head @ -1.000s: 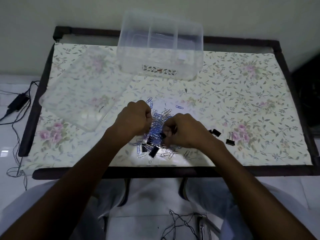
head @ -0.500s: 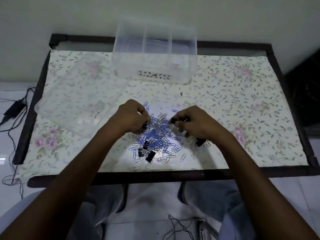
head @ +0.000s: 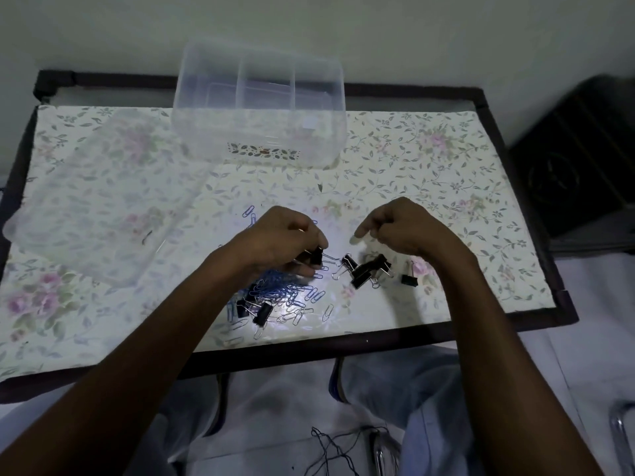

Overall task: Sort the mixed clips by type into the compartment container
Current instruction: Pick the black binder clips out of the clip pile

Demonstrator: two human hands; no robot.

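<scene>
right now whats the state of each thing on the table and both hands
left hand: pinching a black binder clip
right hand: fingers curled, index out, holding nothing visible
compartment container: open, no clips visible inside
lid: off, lying flat left of the container
blue paper clips: piled, unsorted
loose binder clips: grouped on the table under the right hand

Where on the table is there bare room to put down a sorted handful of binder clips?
Bare cloth lies right of the right hand, out to the table frame, and between the hands and the compartment container. Crowded: paper clips under the left hand, binder clips under the right hand, clear lid at left.
</scene>
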